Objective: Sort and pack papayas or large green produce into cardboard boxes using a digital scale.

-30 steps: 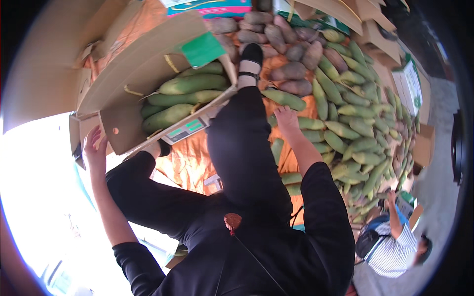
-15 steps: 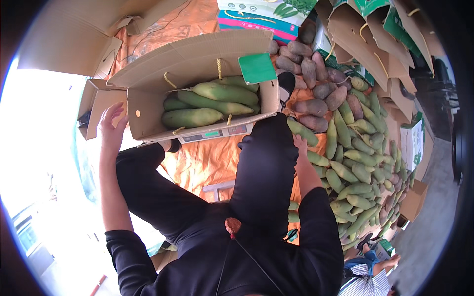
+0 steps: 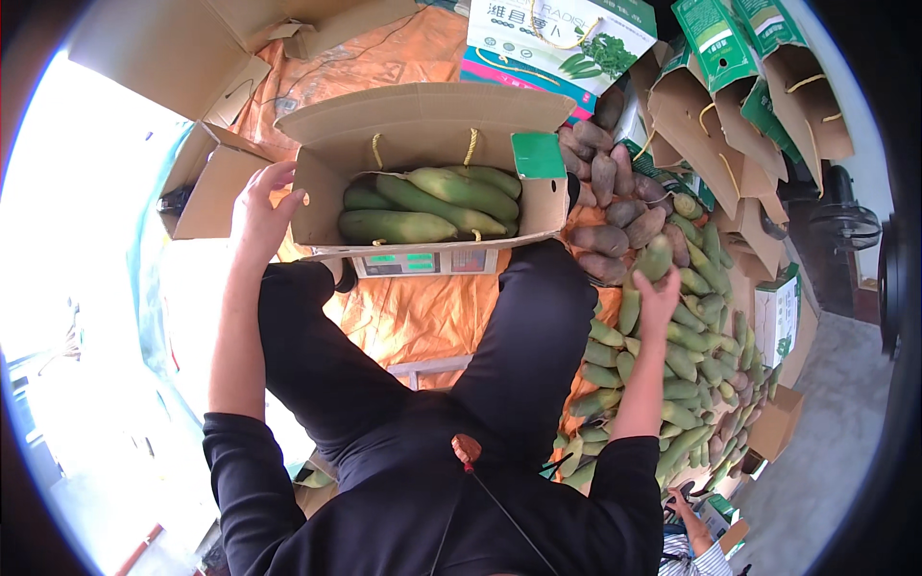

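Observation:
An open cardboard box (image 3: 429, 248) with yellow rope handles stands on a digital scale (image 3: 423, 263) between my feet. Several long green radishes (image 3: 451, 197) lie inside it. My left hand (image 3: 259, 216) is at the box's left end, thumb and fingers apart, the tips at the wall; whether they touch it I cannot tell. Over the heap on the right, my right hand (image 3: 658, 300) has its fingers round the lower end of a green radish (image 3: 655, 257) held upright. Beneath that hand spreads the pile of green radishes (image 3: 687, 336).
Dark reddish radishes (image 3: 603, 240) lie right of the box. Printed cartons (image 3: 557, 48) and open boxes (image 3: 706, 125) stand behind. An orange sheet (image 3: 384, 322) covers the floor. A black fan (image 3: 845, 216) stands far right. Another person (image 3: 696, 542) is at the lower right.
My right hand has gone from beside my knee, low at the heap's edge, to over the heap, now holding a radish. My left hand has come closer to the box. The view has shifted.

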